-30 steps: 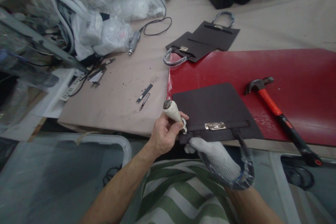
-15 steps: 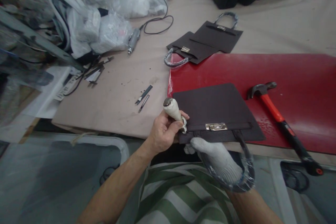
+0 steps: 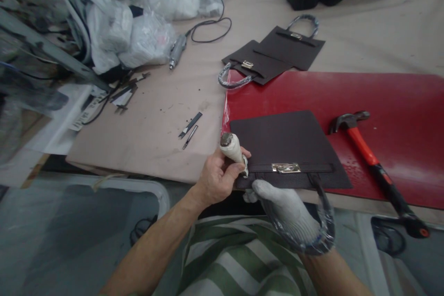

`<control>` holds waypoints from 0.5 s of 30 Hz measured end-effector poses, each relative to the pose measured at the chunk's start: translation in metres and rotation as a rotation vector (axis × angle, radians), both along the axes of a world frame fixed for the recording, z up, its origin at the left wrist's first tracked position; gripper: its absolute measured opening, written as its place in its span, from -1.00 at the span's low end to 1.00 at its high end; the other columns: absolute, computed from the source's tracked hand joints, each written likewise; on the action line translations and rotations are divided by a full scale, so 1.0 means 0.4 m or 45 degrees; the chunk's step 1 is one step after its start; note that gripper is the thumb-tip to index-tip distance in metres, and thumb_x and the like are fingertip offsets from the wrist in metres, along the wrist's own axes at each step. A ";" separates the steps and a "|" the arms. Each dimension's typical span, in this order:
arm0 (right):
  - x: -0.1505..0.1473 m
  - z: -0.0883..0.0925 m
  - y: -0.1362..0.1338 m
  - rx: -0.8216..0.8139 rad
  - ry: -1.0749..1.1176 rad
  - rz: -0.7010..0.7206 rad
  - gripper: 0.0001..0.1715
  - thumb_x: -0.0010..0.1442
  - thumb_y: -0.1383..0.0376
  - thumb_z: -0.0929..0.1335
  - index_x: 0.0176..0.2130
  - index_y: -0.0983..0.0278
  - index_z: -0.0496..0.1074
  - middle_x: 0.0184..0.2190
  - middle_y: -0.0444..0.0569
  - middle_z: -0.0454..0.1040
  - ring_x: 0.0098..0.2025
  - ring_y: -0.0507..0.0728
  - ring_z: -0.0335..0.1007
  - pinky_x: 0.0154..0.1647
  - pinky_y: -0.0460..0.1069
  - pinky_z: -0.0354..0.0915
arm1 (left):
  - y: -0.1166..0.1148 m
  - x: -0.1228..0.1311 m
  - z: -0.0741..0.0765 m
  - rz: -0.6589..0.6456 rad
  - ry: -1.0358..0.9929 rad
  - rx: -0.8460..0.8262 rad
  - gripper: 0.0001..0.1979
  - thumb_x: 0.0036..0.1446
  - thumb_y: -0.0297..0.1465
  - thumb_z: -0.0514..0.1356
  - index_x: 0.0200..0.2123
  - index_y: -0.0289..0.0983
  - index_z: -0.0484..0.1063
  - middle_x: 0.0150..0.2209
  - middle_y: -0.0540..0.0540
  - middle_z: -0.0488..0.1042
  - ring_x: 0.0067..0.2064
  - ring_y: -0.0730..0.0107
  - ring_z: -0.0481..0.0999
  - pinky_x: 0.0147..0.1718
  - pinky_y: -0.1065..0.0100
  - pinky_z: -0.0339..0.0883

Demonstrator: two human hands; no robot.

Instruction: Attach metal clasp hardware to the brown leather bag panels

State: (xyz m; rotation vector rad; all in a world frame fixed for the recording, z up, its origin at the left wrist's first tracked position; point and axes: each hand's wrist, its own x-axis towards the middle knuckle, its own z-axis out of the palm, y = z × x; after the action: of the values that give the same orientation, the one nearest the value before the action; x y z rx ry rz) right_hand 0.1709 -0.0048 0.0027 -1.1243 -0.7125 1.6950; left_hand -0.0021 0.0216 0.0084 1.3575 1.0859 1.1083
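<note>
My left hand (image 3: 219,175) is bare and closed round a white-wrapped tool (image 3: 231,147) with a round metal end facing up. The tool's lower end is at the near left corner of a dark brown leather bag panel (image 3: 277,138), which lies on a red mat. A metal clasp (image 3: 286,168) sits across the panel's strap. My right hand (image 3: 282,201), in a white knitted glove, pinches the panel's near edge beside the left hand. The panel's plastic-wrapped handle (image 3: 326,222) loops round my right wrist. The fingers under the panel are mostly hidden.
A red-and-black claw hammer (image 3: 369,157) lies on the red mat (image 3: 398,115), right of the panel. More bag panels (image 3: 291,48) lie behind. A cutter knife (image 3: 190,125), a thin metal rod (image 3: 190,137) and a corded grey tool (image 3: 177,51) lie to the left.
Both hands keep their hold on the tool and the panel. The tool has shifted very slightly right and down; the whole view has moved a little.
</note>
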 end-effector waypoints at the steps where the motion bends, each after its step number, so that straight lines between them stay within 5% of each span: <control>1: -0.001 -0.002 0.000 -0.001 0.015 0.014 -0.53 0.05 0.22 0.56 -0.01 0.14 0.58 -0.26 -0.06 0.62 -0.08 0.28 0.52 0.12 0.18 0.42 | 0.002 0.000 -0.001 -0.009 0.008 0.011 -0.75 0.28 -0.28 0.24 -0.07 -0.31 0.53 -0.17 -0.17 0.59 -0.26 0.29 0.53 -0.23 0.31 0.44; 10: 0.008 -0.030 -0.001 -0.017 0.014 0.111 -0.60 0.04 0.15 0.58 -0.12 0.19 0.59 -0.30 -0.06 0.61 -0.34 0.18 0.48 -0.30 0.07 0.49 | 0.011 0.003 -0.015 -0.016 -0.014 0.053 -0.73 0.29 -0.30 0.23 -0.05 -0.35 0.52 -0.17 -0.18 0.59 -0.29 0.34 0.53 -0.26 0.34 0.44; 15: 0.020 -0.032 -0.015 -0.016 -0.002 0.158 -0.78 0.10 0.15 0.54 -0.38 0.22 0.54 -0.44 -0.07 0.54 -0.40 0.16 0.44 -0.23 0.10 0.46 | 0.016 0.002 -0.002 -0.011 -0.134 0.006 -0.72 0.29 -0.27 0.24 -0.08 -0.37 0.51 -0.14 -0.22 0.63 -0.21 0.29 0.58 -0.19 0.33 0.47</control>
State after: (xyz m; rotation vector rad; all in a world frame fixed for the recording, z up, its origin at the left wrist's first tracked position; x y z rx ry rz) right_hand 0.1790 -0.0108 -0.0100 -1.1100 -0.7873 1.8051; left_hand -0.0014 0.0279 0.0078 1.2918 1.0010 1.1629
